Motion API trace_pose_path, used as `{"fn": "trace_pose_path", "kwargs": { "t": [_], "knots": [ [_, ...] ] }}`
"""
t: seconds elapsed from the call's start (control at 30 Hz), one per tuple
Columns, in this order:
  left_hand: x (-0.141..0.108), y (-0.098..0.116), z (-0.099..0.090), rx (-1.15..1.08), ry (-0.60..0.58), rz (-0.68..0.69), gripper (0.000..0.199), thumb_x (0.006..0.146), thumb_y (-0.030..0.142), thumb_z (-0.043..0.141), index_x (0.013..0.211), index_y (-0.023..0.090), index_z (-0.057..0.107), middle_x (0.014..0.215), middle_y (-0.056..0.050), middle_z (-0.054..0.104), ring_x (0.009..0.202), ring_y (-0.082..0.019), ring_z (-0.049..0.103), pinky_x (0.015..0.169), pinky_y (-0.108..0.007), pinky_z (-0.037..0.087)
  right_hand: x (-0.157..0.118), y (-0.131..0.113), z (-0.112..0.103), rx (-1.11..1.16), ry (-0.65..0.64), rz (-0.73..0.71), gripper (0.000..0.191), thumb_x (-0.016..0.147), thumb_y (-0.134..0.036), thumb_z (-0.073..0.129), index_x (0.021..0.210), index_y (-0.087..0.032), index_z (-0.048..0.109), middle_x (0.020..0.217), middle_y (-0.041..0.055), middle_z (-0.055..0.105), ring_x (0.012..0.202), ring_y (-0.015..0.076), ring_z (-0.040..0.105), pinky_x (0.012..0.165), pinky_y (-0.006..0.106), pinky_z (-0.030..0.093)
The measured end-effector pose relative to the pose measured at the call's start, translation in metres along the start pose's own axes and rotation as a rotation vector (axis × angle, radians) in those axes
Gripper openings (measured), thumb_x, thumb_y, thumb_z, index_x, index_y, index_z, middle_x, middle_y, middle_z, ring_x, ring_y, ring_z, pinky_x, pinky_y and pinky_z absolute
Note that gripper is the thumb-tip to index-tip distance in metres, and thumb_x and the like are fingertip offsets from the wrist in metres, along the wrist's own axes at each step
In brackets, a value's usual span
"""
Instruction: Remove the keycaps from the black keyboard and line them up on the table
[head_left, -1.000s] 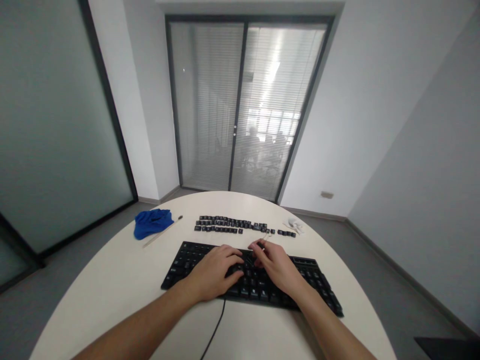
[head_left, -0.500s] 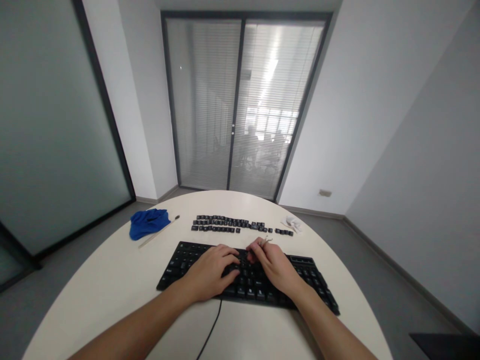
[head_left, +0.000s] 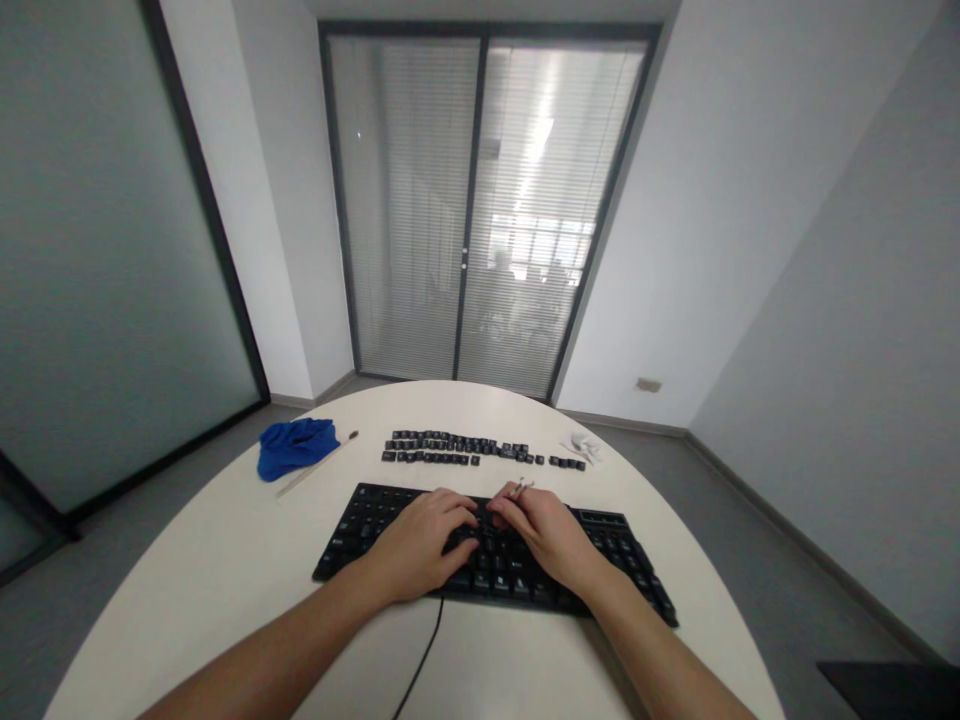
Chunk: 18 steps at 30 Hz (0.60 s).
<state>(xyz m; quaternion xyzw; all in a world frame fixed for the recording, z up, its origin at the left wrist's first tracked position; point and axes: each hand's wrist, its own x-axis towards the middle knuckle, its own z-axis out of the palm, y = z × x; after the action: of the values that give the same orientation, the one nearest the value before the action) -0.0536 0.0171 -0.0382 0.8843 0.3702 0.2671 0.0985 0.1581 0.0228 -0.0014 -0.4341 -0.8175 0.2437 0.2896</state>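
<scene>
Keyboard (head_left: 495,568) under left hand (head_left: 421,545), grip loosely spread; right hand (head_left: 551,535), grip curled round a thin wire tool (head_left: 519,488)

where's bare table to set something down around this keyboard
Bare tabletop lies left of the keyboard, between thin stick and left forearm; between cable and right forearm; and between loose keycaps and far edge. Crowded: the keyboard, under left hand and right hand, and those keycaps.

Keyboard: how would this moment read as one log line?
left hand: on keyboard; right hand: over keyboard, holding thin tool; loose keycaps: beyond keyboard; blue cloth: left of keycaps
</scene>
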Motion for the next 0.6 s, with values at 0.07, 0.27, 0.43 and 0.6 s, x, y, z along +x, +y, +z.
{"fn": "trace_pose_path", "kwargs": {
  "t": [0.07, 0.27, 0.43, 0.6],
  "knots": [
    [0.000, 0.000, 0.000, 0.000, -0.001, -0.001, 0.016, 0.087, 0.024, 0.060, 0.102, 0.021, 0.064, 0.117, -0.006, 0.064, 0.111, -0.024, 0.055, 0.099, -0.043, 0.044, 0.000, -0.001, 0.001, -0.001, 0.009, 0.000, 0.033, 0.098, -0.039, 0.044, 0.080, -0.020, 0.064, 0.076, 0.0008, 0.068, 0.073, 0.0168, 0.062, 0.070, 0.025, 0.043],
    [0.000, 0.001, -0.001, -0.003, -0.003, -0.004, 0.016, 0.088, 0.025, 0.060, 0.103, 0.022, 0.064, 0.119, -0.006, 0.063, 0.112, -0.024, 0.055, 0.100, -0.043, 0.044, 0.004, 0.011, 0.008, 0.150, 0.091, 0.125, 0.035, 0.097, -0.045, 0.043, 0.084, -0.019, 0.063, 0.072, 0.0012, 0.068, 0.068, 0.0169, 0.063, 0.068, 0.026, 0.047],
    [0.001, 0.002, -0.002, 0.005, -0.004, -0.006, 0.016, 0.087, 0.025, 0.060, 0.102, 0.022, 0.064, 0.118, -0.005, 0.063, 0.111, -0.023, 0.055, 0.099, -0.042, 0.044, 0.006, 0.022, 0.013, 0.304, 0.118, 0.188, 0.038, 0.094, -0.051, 0.045, 0.087, -0.018, 0.063, 0.074, 0.0024, 0.068, 0.070, 0.0176, 0.066, 0.070, 0.027, 0.051],
    [0.001, 0.002, -0.002, 0.009, -0.007, -0.004, 0.016, 0.087, 0.024, 0.061, 0.102, 0.021, 0.064, 0.118, -0.005, 0.063, 0.111, -0.023, 0.055, 0.100, -0.042, 0.044, 0.007, 0.025, 0.015, 0.389, 0.128, 0.230, 0.041, 0.092, -0.055, 0.046, 0.086, -0.018, 0.063, 0.072, 0.0028, 0.067, 0.066, 0.0175, 0.066, 0.066, 0.028, 0.053]
  ]
}}
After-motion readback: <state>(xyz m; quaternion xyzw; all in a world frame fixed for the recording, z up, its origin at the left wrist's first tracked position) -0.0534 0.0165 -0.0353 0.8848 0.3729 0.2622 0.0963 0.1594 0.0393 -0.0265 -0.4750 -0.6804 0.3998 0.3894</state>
